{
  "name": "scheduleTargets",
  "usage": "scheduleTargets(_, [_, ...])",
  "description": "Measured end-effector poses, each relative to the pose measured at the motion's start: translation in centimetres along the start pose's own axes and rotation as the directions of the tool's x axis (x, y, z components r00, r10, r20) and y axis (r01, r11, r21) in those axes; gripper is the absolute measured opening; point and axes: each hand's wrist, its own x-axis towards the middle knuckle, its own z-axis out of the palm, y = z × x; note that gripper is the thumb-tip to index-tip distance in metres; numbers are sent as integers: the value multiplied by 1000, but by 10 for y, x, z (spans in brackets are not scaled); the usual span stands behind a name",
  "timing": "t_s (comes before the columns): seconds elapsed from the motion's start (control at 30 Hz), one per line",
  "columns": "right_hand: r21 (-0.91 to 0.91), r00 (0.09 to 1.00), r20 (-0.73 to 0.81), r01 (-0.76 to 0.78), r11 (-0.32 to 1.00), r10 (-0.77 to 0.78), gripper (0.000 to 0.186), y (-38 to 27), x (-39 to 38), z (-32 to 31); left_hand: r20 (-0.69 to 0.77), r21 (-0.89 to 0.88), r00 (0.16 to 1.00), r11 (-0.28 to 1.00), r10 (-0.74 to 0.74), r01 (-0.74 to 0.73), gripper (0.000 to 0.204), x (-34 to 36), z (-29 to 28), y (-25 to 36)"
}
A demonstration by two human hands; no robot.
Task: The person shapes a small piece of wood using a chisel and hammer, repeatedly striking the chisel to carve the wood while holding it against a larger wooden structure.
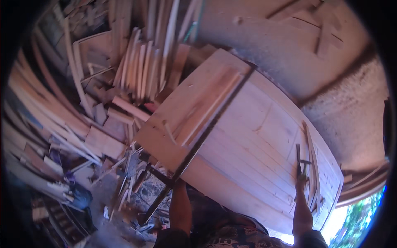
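A wide pale wooden panel [256, 149] lies across the middle of the head view, with grooves and a long wooden strip [314, 173] on its right part. A long dark metal bar clamp [204, 136] crosses its left part diagonally, beside a raised board [215, 95]. My left hand [178, 187] is closed at the clamp's lower part, near its jaw, below the panel's edge. My right hand [301, 181] is closed on a dark T-shaped metal tool [298, 155], held over the panel beside the strip; whether it is a clamp or hammer I cannot tell.
Stacked boards and offcuts [82, 136] fill the left side. Upright planks [136, 62] stand behind the panel. A cluttered floor [99, 223] shows at lower left. Wood pieces [322, 33] lie on the ground at upper right, and bright foliage [364, 211] shows at lower right.
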Motion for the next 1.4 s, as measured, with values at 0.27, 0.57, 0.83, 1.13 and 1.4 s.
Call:
scheduleTargets(0.27, [-330,997,73,41,943,-18,71,-2,-15,22,-83,11,987,991,137,-136,31,-4,4,22])
scheduleTargets(0.57, [640,764,618,-626,445,186,37,-147,-105,18,-125,242,984,966,124,-91,35,-29,-11,21])
scheduleTargets(0.83, [625,538,771,-740,247,-341,63,-371,-195,15,368,901,929,-260,33,-348,30,-242,17,7])
scheduleTargets(1.13, [276,52,843,-897,347,-535,80,-476,-195,31,985,-33,78,-612,-154,-791,43,-222,244,0])
scheduleTargets(1.4, [554,556,798,-525,647,-233,60,-485,-176,43,905,104,321,-588,-279,-802,15,-145,245,-6])
